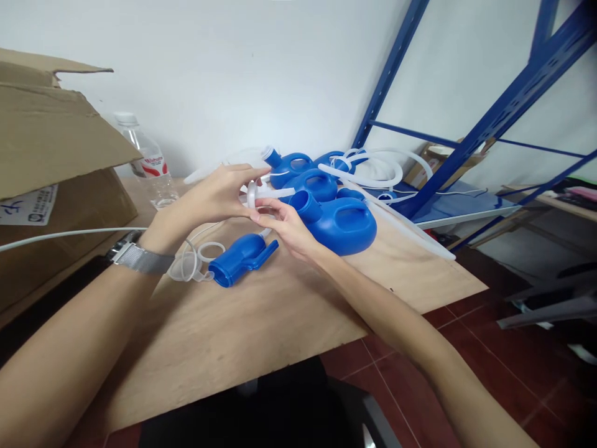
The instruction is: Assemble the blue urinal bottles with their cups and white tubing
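Note:
Between my two hands is a small translucent white ring-shaped part (252, 195). My left hand (224, 190) grips it from the left between thumb and fingers; a watch is on that wrist. My right hand (286, 227) pinches its lower right side with the fingertips. A blue spouted piece (237, 258) lies on the table just below the hands. To the right, a blue jug (347, 227) with an open mouth lies on its side, with more blue jugs (312, 183) behind it. White ribbed pieces partly show behind my fingers.
Clear rings and caps (186, 266) lie left of the spouted piece on the wooden table (280, 311). A water bottle (156, 171) and cardboard box (60, 137) stand left. White tubing (410, 230) and a blue shelf frame (466, 149) are right.

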Demonstrator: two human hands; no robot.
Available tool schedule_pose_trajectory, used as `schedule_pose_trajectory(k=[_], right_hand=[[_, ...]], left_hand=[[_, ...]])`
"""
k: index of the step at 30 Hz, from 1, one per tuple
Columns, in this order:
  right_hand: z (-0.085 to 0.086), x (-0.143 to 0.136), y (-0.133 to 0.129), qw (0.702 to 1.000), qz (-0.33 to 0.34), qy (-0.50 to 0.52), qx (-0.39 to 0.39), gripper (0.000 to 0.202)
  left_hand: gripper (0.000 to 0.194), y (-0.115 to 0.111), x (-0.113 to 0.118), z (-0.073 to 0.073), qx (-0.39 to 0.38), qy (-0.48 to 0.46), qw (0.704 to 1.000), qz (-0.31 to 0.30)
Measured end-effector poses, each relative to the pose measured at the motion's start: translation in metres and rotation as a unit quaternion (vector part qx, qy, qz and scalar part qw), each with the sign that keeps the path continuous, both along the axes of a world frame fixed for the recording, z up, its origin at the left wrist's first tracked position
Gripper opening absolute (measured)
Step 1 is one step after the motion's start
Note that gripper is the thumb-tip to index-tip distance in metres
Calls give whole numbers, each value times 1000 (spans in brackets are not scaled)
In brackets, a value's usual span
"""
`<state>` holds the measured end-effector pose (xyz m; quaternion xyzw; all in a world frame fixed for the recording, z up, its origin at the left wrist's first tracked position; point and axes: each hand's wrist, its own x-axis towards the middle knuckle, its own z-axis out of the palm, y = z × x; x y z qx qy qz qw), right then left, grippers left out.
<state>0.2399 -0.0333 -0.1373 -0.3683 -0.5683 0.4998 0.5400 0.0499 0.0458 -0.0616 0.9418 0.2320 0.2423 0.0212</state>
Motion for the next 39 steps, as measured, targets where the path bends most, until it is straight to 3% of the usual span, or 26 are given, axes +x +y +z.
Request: schedule_pose_trajectory(k=[8,22,27,34,39], right_hand=[[-8,-12,-2,991,-96,-95,23,36],[-19,-13,11,997,7,15,-74,48],[-15,-7,12,997,9,51,-63,45],[-24,-5,9,998,4,21,-65,44],[-32,-6,16,992,-18,98,-77,35]], left_hand=[[74,7,5,-16,26,8,999,-19],[77,1,8,-14,-8,17,999,-44],[77,3,4,-10,-2,25,1000,-12],[102,15,-15,-2,-58,93,991,71],[113,27,-31,-8,-109,125,984,63]])
